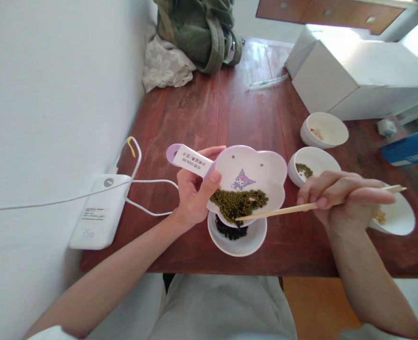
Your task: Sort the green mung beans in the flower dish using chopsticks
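mixed beans (242, 200) seem mid-sorting near the front edge of the tabletop (186, 252), left hand (195, 193) gripping the scoop (267, 172), right hand (352, 212) pinching chopsticks (287, 210); the next nudge probably needs delicacy.

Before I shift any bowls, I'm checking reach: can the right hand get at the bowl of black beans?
Probably yes: the right hand holds chopsticks close by, and the near side of the bowl looks uncovered. The purple-rimmed dish in the left hand hides its far part.
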Tool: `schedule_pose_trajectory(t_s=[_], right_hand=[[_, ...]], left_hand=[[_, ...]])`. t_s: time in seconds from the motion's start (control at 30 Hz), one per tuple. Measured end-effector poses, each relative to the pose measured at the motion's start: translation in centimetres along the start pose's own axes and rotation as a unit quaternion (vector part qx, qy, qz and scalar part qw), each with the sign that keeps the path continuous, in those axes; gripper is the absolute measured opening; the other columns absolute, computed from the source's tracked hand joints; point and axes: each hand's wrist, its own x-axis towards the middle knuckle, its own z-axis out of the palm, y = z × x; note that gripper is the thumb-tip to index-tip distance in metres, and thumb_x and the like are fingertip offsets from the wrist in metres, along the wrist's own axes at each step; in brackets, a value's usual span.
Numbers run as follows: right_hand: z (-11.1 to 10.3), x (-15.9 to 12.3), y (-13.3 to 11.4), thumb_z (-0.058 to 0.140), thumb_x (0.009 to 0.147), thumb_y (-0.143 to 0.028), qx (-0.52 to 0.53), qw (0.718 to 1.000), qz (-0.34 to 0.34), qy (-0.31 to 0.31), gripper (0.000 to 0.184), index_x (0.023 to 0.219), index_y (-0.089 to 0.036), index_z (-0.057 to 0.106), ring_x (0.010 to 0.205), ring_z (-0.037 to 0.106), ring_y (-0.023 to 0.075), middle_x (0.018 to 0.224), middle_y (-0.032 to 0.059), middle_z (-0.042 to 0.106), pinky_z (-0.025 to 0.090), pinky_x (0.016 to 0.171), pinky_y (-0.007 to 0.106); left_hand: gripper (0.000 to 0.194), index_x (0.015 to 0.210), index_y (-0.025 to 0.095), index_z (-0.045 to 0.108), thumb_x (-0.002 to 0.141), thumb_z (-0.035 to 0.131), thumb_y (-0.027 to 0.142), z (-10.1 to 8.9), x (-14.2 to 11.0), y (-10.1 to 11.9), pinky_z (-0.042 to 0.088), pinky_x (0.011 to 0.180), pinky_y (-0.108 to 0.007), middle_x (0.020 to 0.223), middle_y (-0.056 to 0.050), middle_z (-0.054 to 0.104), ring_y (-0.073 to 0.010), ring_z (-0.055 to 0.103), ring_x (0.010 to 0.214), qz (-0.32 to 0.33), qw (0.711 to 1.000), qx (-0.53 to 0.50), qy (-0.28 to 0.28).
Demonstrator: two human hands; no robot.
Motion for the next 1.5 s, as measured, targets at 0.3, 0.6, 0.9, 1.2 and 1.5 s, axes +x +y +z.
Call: schedule_pose_trajectory(t_s=[0.3,0.6,0.9,1.2,1.5], right_hand=[[-0.7,0.5,-0.1,0.06,0.105,-0.074,-0.021,1.0,-0.004,0.011,0.077,0.052,-0.02,0.075,0.038,0.065,0.0201,0.048,0.0038,0.063,0.056,0.035,0.033],[-0.9,0.7,-0.2,0.063,0.102,-0.076,-0.03,0.999,-0.01,-0.018,0.076,0.052,-0.019,0.075,0.037,0.064,0.0196,0.047,0.0044,0.063,0.057,0.035,0.032],[-1.7,0.5,0.0,0.058,0.109,-0.066,-0.019,0.999,-0.039,-0.015,0.072,0.058,-0.019,0.076,0.041,0.067,0.0203,0.053,0.0044,0.067,0.056,0.035,0.032],[-1.7,0.9,-0.4,0.048,0.111,-0.071,-0.046,0.997,-0.044,-0.053,0.079,0.056,-0.019,0.071,0.044,0.072,0.0219,0.051,0.0039,0.066,0.059,0.037,0.032],[-1.2,0.9,-1.2,0.057,0.107,-0.073,-0.055,0.998,-0.029,-0.02,0.078,0.051,-0.021,0.07,0.035,0.06,0.0176,0.048,0.0023,0.063,0.056,0.033,0.031]], left_hand=[[0.044,0.13,0.021,0.081,0.099,0.079,0.052,-0.1,0.1,0.2,0.062,0.071,-0.03,0.115,-0.011,0.085,-0.0213,0.079,0.089,0.002,1.0,0.001,-0.003],[0.045,0.13,0.021,0.081,0.099,0.078,0.052,-0.1,0.1,0.1,0.061,0.068,-0.029,0.116,-0.012,0.085,-0.0204,0.077,0.086,0.005,1.0,0.005,-0.007],[0.044,0.133,0.022,0.081,0.1,0.078,0.05,-0.1,0.0,0.1,0.064,0.073,-0.029,0.118,-0.011,0.085,-0.021,0.079,0.093,0.008,1.0,0.003,-0.009],[0.049,0.136,0.022,0.079,0.098,0.081,0.052,-0.3,-0.2,-0.5,0.067,0.082,-0.033,0.126,-0.012,0.083,-0.024,0.081,0.102,0.014,1.0,0.003,-0.007],[0.046,0.137,0.022,0.08,0.098,0.081,0.046,-0.4,-0.1,-0.5,0.065,0.08,-0.031,0.125,-0.011,0.084,-0.022,0.08,0.101,0.02,1.0,-0.006,-0.009]])
